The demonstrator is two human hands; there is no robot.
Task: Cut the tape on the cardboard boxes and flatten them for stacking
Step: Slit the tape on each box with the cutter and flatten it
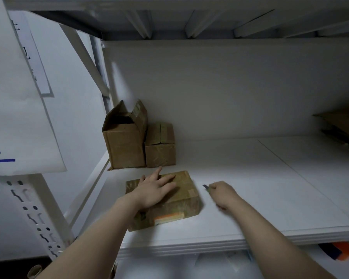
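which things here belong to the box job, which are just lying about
Job: flat taped brown cardboard box under left hand; grey cutter in right hand; tall open cardboard box; small taped cardboard box.
Lying about: white paper sheet with blue marks.

One view only, head-worn, wide-angle. Faces forward and down into a white shelf [250,188] bay, close in. Left hand [155,190] and right hand [222,193] mid-frame; upper shelf [189,23] underside along top; post [34,208] at left.

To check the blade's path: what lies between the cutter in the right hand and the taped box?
Nothing: in the head view, only bare white shelf separates the cutter in the right hand from the taped box.
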